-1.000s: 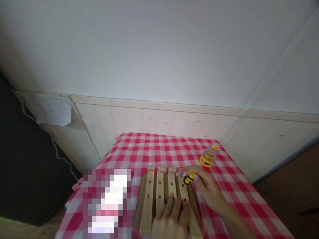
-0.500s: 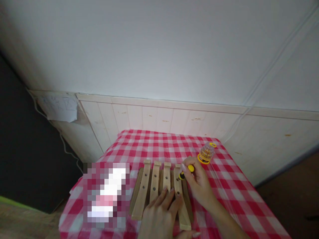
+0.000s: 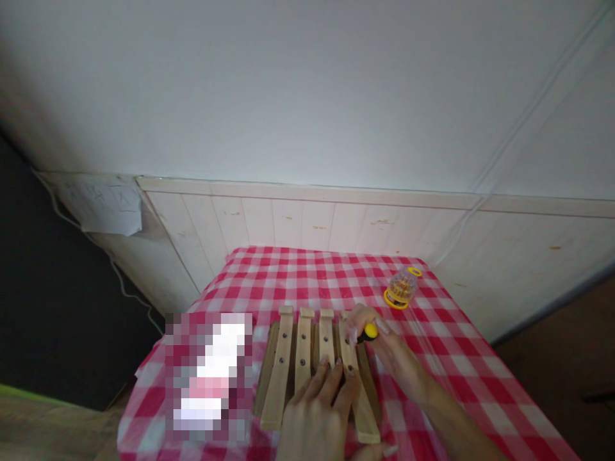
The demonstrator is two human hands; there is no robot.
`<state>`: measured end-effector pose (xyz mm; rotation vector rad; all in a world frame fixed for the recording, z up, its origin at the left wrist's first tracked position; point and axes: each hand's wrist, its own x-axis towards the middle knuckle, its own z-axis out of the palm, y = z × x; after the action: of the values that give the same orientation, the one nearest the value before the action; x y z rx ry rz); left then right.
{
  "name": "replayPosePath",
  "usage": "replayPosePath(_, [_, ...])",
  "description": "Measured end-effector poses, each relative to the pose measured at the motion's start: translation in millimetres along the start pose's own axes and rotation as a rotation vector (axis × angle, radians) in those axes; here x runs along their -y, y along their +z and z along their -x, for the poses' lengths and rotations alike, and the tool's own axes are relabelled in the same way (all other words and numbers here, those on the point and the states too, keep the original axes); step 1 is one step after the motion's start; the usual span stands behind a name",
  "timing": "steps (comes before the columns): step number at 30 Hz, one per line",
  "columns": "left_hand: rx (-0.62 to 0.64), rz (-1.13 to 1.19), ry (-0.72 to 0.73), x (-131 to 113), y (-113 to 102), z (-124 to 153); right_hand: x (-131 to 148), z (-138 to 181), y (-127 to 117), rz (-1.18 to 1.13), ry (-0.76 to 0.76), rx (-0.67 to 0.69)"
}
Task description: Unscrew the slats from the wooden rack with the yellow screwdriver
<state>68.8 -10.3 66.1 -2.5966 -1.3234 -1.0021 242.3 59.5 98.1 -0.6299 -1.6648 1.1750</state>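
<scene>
A pale, pixelated item (image 3: 211,371) lies to the left of a slatted wooden piece (image 3: 303,349) set on a red-and-white checked tablecloth (image 3: 288,275). Dark screw heads (image 3: 281,360) show in all four slats (image 3: 275,400) of the wooden piece, suggesting the screw-driving is well advanced. The left hand (image 3: 317,406) lies over the wooden piece's near right portion, fingers spread and pressing down, clutching nothing. At its upper right, the right hand (image 3: 382,342) curls its fingers around a yellow-and-black screwdriver (image 3: 370,330), the tip hidden beside the rightmost slat's upper screw. Any work left appears to be there, though whether that slat's screws are fully tight cannot be told. Beyond the wooden piece, to the far right, stands a clear container with yellow ends (image 3: 402,288), small yellowish contents inside.
</scene>
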Motion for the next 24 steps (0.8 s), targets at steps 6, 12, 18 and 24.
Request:
replayPosePath(6, [0.02,0.008,0.006,1.9,3.3,1.9,20.8,-9.3,-11.4,0.261,-0.108,0.074])
replayPosePath(12, [0.029,-0.011,0.013,2.4,4.0,4.0,16.7,-9.2,-10.7,0.337,-0.072,-0.032])
replayPosePath(18, [0.044,-0.01,0.01,0.7,0.0,1.6,4.9,-6.7,-6.8,0.484,-0.191,-0.398])
replayPosePath(24, [0.046,-0.012,0.013,0.9,0.9,1.6,6.1,-8.4,-1.5,0.662,-0.272,-0.388])
